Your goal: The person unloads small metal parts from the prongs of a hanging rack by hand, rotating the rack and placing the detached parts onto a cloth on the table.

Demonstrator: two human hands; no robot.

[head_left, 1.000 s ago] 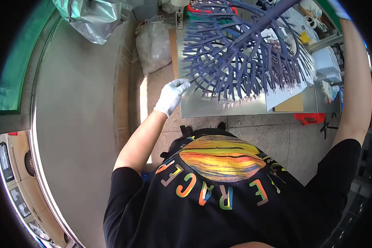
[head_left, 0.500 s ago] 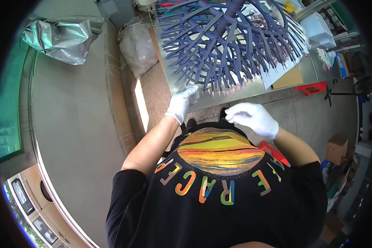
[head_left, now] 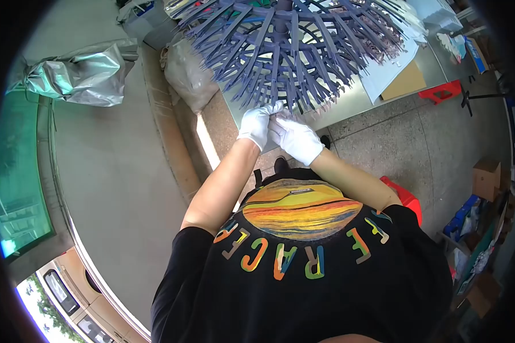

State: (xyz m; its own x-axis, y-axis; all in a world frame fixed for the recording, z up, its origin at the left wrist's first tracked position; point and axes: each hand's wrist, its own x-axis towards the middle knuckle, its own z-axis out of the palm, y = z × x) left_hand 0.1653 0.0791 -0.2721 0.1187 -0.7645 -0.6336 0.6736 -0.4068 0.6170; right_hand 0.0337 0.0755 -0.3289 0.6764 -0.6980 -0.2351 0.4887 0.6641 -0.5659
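In the head view a large blue-purple rack (head_left: 280, 43) with many radiating prongs stands over the metal table. My left hand (head_left: 256, 124), in a white glove, is at the rack's near lower edge, its fingers closed by the prong tips. My right hand (head_left: 296, 138), gloved in white too, meets it there with fingers bent together. Whatever lies between the fingertips is too small and covered to make out. Small pale pinkish pieces (head_left: 324, 107) sit on prong tips to the right of my hands.
Under the rack is a metal table (head_left: 349, 108), with white paper (head_left: 386, 77) and a brown board (head_left: 405, 81). A red stool (head_left: 440, 91) stands to the right. At left are a white sack (head_left: 191, 74) and a silver cover (head_left: 88, 74). Cardboard boxes (head_left: 486, 178) lie right.
My right hand has moved left and up to meet my left hand at the rack's prong tips. My left hand's fingers have closed. The rack appears turned and further left in view.
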